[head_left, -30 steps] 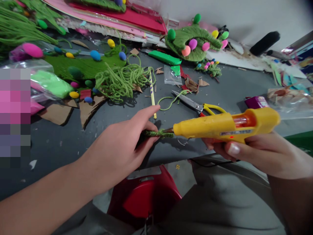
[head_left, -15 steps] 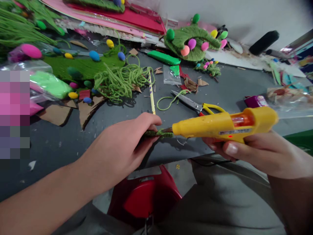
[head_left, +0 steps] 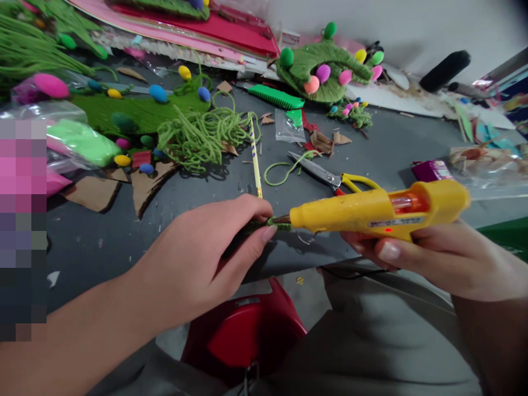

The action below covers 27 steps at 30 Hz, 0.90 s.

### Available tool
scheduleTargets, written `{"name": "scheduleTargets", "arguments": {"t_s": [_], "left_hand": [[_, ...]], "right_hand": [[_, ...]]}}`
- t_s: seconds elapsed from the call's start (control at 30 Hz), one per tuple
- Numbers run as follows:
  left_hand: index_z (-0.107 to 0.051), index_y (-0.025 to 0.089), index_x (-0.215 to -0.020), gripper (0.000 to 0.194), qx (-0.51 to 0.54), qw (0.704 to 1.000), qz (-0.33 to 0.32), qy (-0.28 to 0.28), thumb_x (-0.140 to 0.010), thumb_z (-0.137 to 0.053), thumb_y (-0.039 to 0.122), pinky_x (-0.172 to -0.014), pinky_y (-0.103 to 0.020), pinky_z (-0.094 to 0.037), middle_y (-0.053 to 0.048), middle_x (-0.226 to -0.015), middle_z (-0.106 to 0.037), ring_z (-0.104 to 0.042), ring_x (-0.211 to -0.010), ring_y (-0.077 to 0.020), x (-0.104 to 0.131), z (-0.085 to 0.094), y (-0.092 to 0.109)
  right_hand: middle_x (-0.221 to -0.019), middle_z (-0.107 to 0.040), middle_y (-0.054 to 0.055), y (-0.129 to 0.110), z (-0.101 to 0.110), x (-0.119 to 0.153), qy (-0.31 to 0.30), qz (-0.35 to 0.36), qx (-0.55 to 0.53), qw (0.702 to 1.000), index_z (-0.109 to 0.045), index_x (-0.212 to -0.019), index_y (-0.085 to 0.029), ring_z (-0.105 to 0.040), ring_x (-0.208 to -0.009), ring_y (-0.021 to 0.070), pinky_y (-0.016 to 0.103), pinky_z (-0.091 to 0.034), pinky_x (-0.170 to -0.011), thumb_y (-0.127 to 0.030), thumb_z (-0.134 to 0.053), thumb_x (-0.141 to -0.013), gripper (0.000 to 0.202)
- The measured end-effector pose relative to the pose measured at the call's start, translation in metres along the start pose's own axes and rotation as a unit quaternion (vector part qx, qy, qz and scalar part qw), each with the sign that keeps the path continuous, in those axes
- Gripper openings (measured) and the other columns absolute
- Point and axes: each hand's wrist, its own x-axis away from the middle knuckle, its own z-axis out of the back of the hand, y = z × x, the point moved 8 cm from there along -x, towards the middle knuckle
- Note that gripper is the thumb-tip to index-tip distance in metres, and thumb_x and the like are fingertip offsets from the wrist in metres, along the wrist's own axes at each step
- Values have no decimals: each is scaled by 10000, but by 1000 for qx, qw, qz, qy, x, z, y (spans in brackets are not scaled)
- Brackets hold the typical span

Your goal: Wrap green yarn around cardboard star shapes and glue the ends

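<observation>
My right hand [head_left: 437, 258] grips a yellow hot glue gun [head_left: 342, 212], its small red light lit and its nozzle pointing left. Near the table's front edge, my left hand [head_left: 214, 242] pinches a small piece wrapped in green yarn [head_left: 282, 226], most of which is hidden behind the fingers. The nozzle tip meets the yarn-wrapped piece right by my left thumb. Beyond my left hand lies a pale yellow pencil [head_left: 256, 165]. Scissors [head_left: 330, 176] with yellow and red handles rest behind the glue gun, beside a loose strand of green yarn [head_left: 276, 173].
A tangle of green yarn [head_left: 206, 137] and cardboard scraps [head_left: 93, 192] lie on the left. Behind are a green utility knife [head_left: 274, 97] and a green yarn-wrapped shape with coloured balls [head_left: 330, 71]. A red stool [head_left: 243, 335] stands below the table edge.
My left thumb has shifted up and right onto the yarn-wrapped piece, close to the nozzle, covering more of it. The glue gun has hardly moved.
</observation>
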Motion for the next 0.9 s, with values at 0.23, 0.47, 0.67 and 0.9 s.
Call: {"name": "scheduleTargets", "arguments": {"t_s": [0.23,0.47,0.67,0.9], "left_hand": [[-596,245,-1129,153,6,1000,-1,4,-992,-548,293,-674,-261,-477,9,-960,-740,-678,-750,-143,0,-1,-1],[-609,249,-1131,153,15,1000,2,-5,-983,-567,257,-641,-249,-446,21,-944,-733,-666,-733,-126,0,-1,-2],[-617,256,-1125,153,27,1000,5,-1,-976,-581,253,-662,-245,-453,27,-946,-729,-664,-741,-124,0,0,-3],[-615,262,-1120,151,29,1000,10,-2,-971,-591,261,-675,-239,-467,31,-938,-724,-663,-746,-125,0,0,-4]], "right_hand": [[-880,-760,35,1,0,1,0,1,11,1000,-792,-946,-271,-702,-773,204,273,-583,-675,-440,-655,-927,217],[-859,-755,27,1,0,1,-1,7,12,1000,-790,-920,-279,-703,-747,196,272,-586,-662,-431,-647,-936,210],[-881,-758,27,3,0,2,-7,1,-7,1000,-791,-953,-283,-703,-753,197,266,-595,-660,-430,-674,-917,191],[-894,-758,30,6,3,7,5,-17,-20,1000,-801,-1018,-289,-708,-776,167,202,-605,-688,-414,-641,-943,216]]}}
